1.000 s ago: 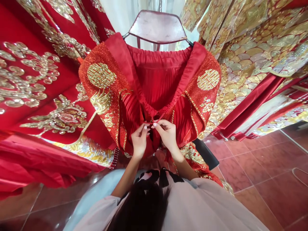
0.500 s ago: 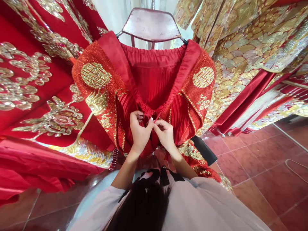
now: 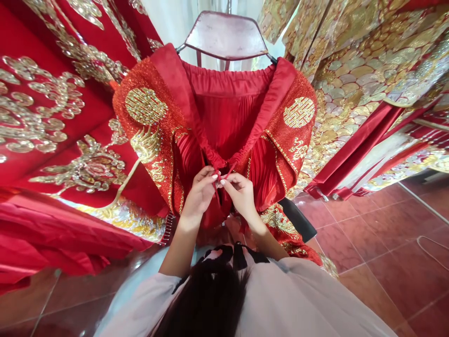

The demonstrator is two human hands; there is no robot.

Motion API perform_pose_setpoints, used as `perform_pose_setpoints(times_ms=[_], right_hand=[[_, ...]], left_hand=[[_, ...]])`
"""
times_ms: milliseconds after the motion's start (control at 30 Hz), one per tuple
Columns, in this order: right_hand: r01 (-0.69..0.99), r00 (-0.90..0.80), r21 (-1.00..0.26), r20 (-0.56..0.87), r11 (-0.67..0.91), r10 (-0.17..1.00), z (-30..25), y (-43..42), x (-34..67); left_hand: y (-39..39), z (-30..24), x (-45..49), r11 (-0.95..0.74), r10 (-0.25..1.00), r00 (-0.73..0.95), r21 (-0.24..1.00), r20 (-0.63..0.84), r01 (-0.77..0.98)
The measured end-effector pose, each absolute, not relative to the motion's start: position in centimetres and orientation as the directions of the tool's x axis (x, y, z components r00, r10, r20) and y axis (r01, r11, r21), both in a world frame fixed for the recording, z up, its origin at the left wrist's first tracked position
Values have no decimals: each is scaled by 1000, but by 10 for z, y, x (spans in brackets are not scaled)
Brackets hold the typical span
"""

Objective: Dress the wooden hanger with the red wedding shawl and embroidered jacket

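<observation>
A red skirt with a gathered waistband and gold-embroidered panels hangs from a hanger in front of me. At the dip of its waistband, a thin red drawstring comes out in two ends that cross between my fingers. My left hand pinches the drawstring at the crossing, its thumb and index finger pressed together. Close beside it, my right hand pinches the drawstring too, fingertips nearly touching the left ones. Whether the string is looped or knotted there is partly hidden by the fingers.
Red garments with beaded embroidery hang close on the left. On the right hang gold scale-patterned garments and a red-and-white garment. Below lies a reddish tiled floor, with a dark flat object behind the skirt's lower panel.
My left hand has turned, its thumb and index finger now pinching at the string's crossing, and a string end hangs below. The right hand stays nearly in place. The view has shifted slightly.
</observation>
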State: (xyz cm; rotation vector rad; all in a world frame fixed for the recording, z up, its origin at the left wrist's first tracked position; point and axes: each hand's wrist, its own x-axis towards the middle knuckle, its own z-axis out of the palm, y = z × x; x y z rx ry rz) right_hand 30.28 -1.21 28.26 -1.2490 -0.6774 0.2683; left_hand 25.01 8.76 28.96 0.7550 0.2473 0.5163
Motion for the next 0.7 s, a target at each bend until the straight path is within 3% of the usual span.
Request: perform_pose_setpoints(times_ms=[167,333,433,533,700], right_hand=[[150,777,-935,313,322,546,283,-12,302],[132,787,-937,298,324,540,284,-12,302],[148,792,-937,305,317,529,283,-11,302],[160,801,-935,310,315,513,281,-11,304],[169,805,-944,298,283,513,281,-10,303]], left_hand=[[89,285,249,793,445,877,535,-181,-292],[85,282,250,812,427,884,511,-189,-283],[84,280,253,748,505,851,564,-142,-350],[83,278,256,576,637,769,700,-60,-422],[84,275,258,351,768,641,846,-14,-401]])
